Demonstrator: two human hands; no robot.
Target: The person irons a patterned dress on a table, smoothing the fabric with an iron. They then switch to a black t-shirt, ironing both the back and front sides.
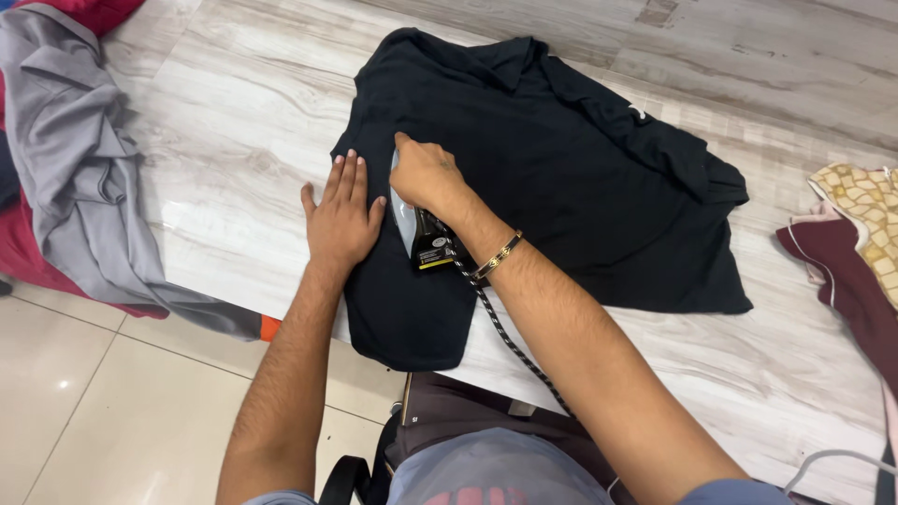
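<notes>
A black shirt is being ironed: the iron is being gripped by the clenched right hand while cloth beside it is being flattened under the left hand's released fingers, so a steady glide away from those fingertips is probably being called for.

**A garment-pressing spot, a home or a small laundry shop**

A wide worktop with a pale wood-grain finish carries a black shirt spread flat under an electric iron. Heaps of other clothes lie at both ends: grey and red garments on one side, maroon and patterned cloth on the other. Glossy cream floor tiles lie below.
</notes>
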